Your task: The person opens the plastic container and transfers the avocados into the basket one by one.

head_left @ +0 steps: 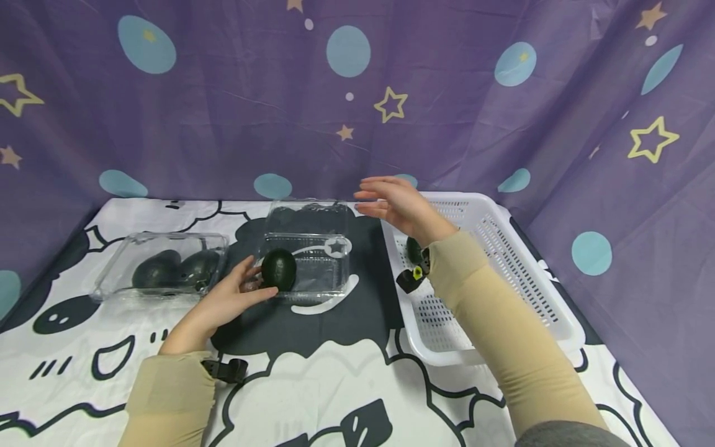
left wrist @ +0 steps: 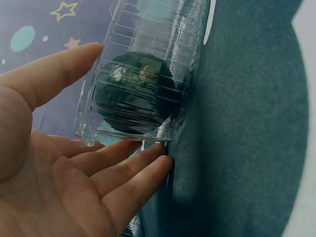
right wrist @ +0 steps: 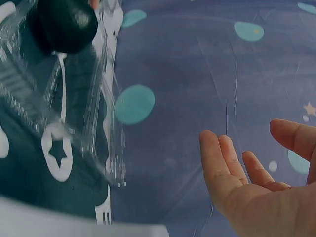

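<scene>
A dark green avocado [head_left: 278,270] lies at the left end of a clear plastic clamshell box [head_left: 318,282], whose lid stands raised at the back. Around that left end my left hand [head_left: 223,303] is spread, thumb on the near side and fingertips close to the box wall. The left wrist view shows the avocado [left wrist: 133,94] through the ribbed plastic, outside my loosely extended fingers. My right hand [head_left: 399,205] hovers over the back left corner of a white basket [head_left: 447,358], fingers extended and palm facing left. Nothing is in it in the right wrist view.
Farther left sits another clear box [head_left: 215,238] with two avocados [head_left: 159,269] inside. One more avocado [head_left: 414,251] shows in the basket, partly hidden by my right wrist. A patterned cloth [head_left: 335,385] covers the table, and a purple curtain [head_left: 234,124] hangs behind.
</scene>
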Tool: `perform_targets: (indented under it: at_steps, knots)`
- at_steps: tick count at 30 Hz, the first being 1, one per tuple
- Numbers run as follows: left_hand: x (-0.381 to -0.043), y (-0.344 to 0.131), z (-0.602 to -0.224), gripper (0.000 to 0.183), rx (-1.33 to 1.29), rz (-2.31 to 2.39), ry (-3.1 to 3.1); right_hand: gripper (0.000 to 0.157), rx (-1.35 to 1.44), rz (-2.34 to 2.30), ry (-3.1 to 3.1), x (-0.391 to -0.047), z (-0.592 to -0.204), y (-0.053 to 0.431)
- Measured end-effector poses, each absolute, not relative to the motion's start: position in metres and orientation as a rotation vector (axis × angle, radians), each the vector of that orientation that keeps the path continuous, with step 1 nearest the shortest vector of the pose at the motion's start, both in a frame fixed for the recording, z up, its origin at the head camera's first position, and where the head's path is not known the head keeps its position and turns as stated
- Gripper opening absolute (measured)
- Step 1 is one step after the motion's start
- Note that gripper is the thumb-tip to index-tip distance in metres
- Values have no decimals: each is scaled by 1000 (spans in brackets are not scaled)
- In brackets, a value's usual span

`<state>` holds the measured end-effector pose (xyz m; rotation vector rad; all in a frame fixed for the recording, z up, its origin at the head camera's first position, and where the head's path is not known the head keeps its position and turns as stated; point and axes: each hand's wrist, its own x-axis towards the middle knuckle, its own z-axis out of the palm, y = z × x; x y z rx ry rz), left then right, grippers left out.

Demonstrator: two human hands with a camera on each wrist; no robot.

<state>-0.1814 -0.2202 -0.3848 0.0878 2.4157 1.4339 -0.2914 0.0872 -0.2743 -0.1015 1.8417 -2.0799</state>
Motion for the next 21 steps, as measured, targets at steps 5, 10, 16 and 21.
perform_targets:
  at_steps: [5, 10, 16, 21]
  knots:
    - [-182, -220, -384, 107, 80, 1430, 2414, 41, -144, -2033, 1818, -285, -271, 74]
    - [-181, -220, -384, 107, 77, 1433, 2413, 40, -181, -2003, 1802, -280, -272, 64]
    - [-182, -219, -384, 107, 81, 1432, 2422, 41, -238, -1960, 1793, -274, -275, 58]
    - [-181, -219, -384, 106, 92, 1436, 2430, 40, -242, -1932, 1789, -273, -281, 54]
